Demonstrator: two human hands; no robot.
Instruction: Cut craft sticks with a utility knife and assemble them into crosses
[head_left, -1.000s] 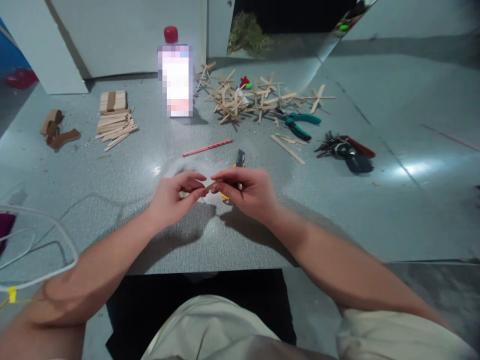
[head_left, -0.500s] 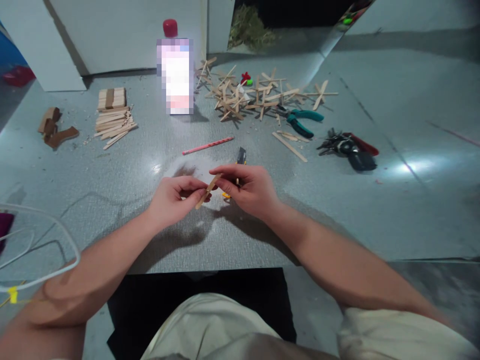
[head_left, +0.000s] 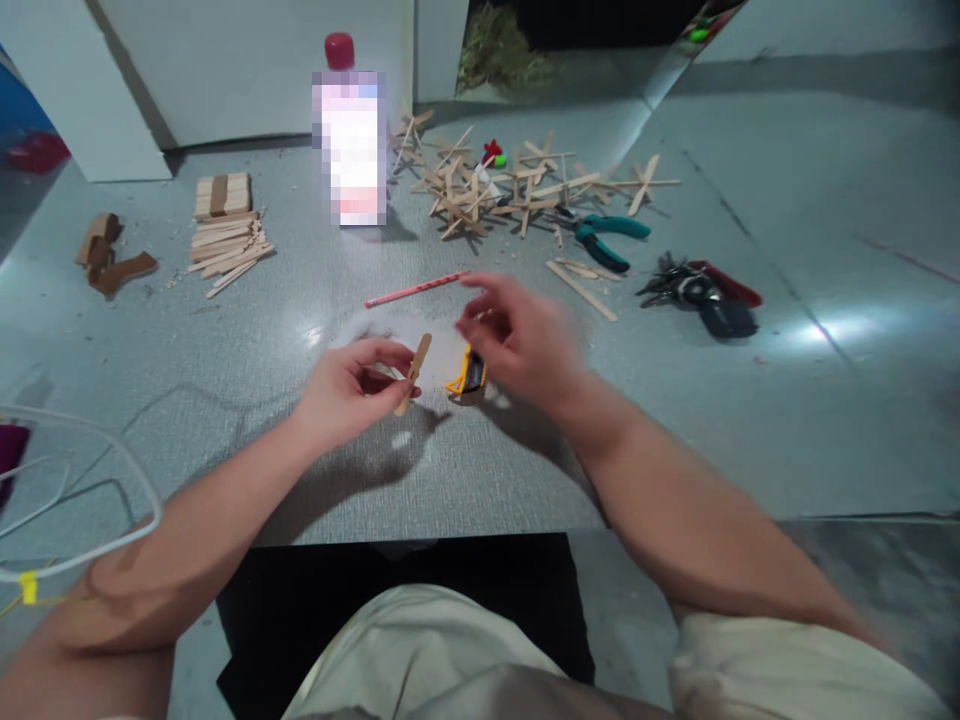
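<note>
My left hand [head_left: 358, 388] pinches a flat wooden craft stick [head_left: 421, 356] between thumb and fingers, a little above the table. The stick tilts up and to the right, with a small mark or notch near my thumb. To its right, my right hand [head_left: 517, 335] is raised with its fingers apart and partly curled, blurred by motion, and nothing shows in it. Just under that hand lies a yellow and black utility knife [head_left: 472, 372], its far part covered by the fingers. A red pencil [head_left: 416, 289] rests beyond both hands, its right end near my right fingertips.
Crossed craft sticks [head_left: 465, 190] lie in a heap at the back, beside teal-handled pliers [head_left: 611, 235]. Keys [head_left: 697, 295] sit to the right. Bundled and loose sticks [head_left: 225, 240] and brown pieces [head_left: 109, 255] are at left. A red-capped bottle [head_left: 340, 50] stands behind.
My right hand has let go of the craft stick and moved up and to the right, uncovering part of the knife. The stick stays in my left hand, now more upright.
</note>
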